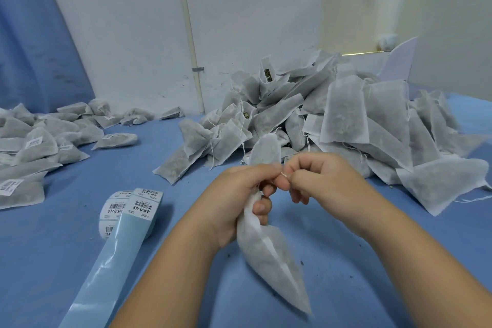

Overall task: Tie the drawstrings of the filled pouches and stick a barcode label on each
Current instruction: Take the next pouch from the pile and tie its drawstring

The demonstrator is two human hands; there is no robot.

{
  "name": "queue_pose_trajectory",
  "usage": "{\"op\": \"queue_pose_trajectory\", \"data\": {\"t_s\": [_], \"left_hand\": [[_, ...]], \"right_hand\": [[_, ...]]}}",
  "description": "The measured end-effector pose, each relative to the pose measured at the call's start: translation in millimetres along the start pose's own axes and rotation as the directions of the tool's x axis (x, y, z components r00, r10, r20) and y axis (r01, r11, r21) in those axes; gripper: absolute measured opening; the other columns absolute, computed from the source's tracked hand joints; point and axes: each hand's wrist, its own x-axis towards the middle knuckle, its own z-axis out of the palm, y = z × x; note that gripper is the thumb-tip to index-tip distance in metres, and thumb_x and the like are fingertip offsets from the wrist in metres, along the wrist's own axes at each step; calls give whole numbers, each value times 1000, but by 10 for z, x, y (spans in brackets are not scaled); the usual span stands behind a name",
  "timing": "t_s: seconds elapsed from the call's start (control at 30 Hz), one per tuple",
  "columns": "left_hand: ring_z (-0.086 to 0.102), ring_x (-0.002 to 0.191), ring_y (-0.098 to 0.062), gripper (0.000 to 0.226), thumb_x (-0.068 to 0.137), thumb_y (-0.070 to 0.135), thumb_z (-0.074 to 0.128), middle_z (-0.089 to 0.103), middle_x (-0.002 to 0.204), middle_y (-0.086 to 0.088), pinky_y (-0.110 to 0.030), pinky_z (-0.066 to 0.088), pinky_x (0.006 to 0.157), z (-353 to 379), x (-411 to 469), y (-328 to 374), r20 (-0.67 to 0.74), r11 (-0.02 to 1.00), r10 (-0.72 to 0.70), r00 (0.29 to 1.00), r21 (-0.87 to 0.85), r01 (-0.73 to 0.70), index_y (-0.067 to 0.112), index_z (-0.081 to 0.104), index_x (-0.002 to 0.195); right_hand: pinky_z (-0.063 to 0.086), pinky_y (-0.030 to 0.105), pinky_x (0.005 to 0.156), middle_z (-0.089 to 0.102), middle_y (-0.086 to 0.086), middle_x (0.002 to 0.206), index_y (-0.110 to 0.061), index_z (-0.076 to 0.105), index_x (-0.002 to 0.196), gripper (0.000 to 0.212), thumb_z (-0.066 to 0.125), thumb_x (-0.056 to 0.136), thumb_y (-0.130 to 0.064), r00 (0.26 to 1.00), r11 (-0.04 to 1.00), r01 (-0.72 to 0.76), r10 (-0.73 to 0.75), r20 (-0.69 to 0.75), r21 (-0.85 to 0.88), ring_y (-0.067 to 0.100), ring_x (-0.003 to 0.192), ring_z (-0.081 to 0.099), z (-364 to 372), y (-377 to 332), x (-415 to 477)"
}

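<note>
Labelled pouches [32, 146] lie far left on the table [133, 162], with the barcode label roll [125, 210] nearer (its blue backing strip [106, 269] trails out). At centre the left hand [237, 200] curls its grip round the neck of a filled pouch [266, 255], and the right hand [327, 181] pinches the drawstring [284, 175]. A heap of pouches [346, 120] rises behind, to the right.

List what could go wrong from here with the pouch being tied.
1. The right hand pinches the thin drawstring at the fingertips only; it may slip or snap under a hard pull.
2. The left hand grips the pouch by its neck; a loose grip before knotting could spill filling.
3. The pile of untied pouches sits just behind the hands; a jerk might topple open ones.
</note>
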Motion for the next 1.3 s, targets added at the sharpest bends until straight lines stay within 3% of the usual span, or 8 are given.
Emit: {"op": "queue_pose_trajectory", "data": {"t_s": [0.2,0.37,0.5,0.63,0.73,0.9,1.1,1.3], "left_hand": [[40,41,-7,21,69,32,73,49,61,6,-17,32,39,-29,-1,7,-9,998,-48,999,-47,48,12,77,72],[49,44,-9,25,62,37,77,60,63,4,-18,40,42,10,3,-20,-156,999,24,988,48,-17,14,78,71],[53,44,-10,23,75,35,77,65,63,1,-17,42,44,35,7,-29,-233,996,86,969,57,-75,13,75,71],[51,46,-10,32,87,39,69,63,60,4,-25,40,55,49,15,-23,-283,987,128,951,129,-94,20,74,62],[49,48,-10,33,88,39,68,61,59,4,-26,40,57,58,8,-15,-278,984,151,949,136,-117,21,72,61],[49,48,-7,36,87,43,67,58,56,7,-19,38,48,66,-5,-12,-278,968,186,942,217,-127,18,65,62],[48,56,-12,33,85,45,68,59,60,6,-27,37,57,37,16,-30,-254,955,216,943,257,-150,19,67,66],[42,46,-8,25,72,40,69,52,58,3,-16,39,46,61,25,-32,-191,986,163,968,-12,-168,17,69,61]], "right_hand": [[41,24,56,56,-4,53,-24,62,53,12,54,62,-23,998,996,-36,31,56,80,12,54,51,-33,16,10],[39,27,55,51,0,50,-22,59,49,16,49,60,-19,997,987,-73,68,40,140,14,50,50,-34,44,42],[40,29,59,54,-1,49,-23,59,53,12,49,60,-24,996,994,-89,87,32,64,13,51,49,-27,62,39],[40,23,53,55,-5,51,-18,61,64,15,59,79,-21,994,1000,-22,19,-110,-20,9,51,50,-3,91,50],[43,21,49,60,-6,59,-17,65,73,13,64,86,-16,977,994,46,-24,-211,99,10,52,56,-16,65,44],[50,24,56,73,3,81,-20,70,93,16,74,83,-32,1000,980,6,-2,-24,197,14,62,64,-9,29,-3],[46,21,52,65,4,67,-9,66,98,21,75,79,-6,998,936,-53,61,-12,349,14,57,59,-22,65,19],[45,21,49,62,7,66,-7,66,91,23,76,72,1,993,890,-118,103,59,441,13,53,56,-35,37,14]]}}
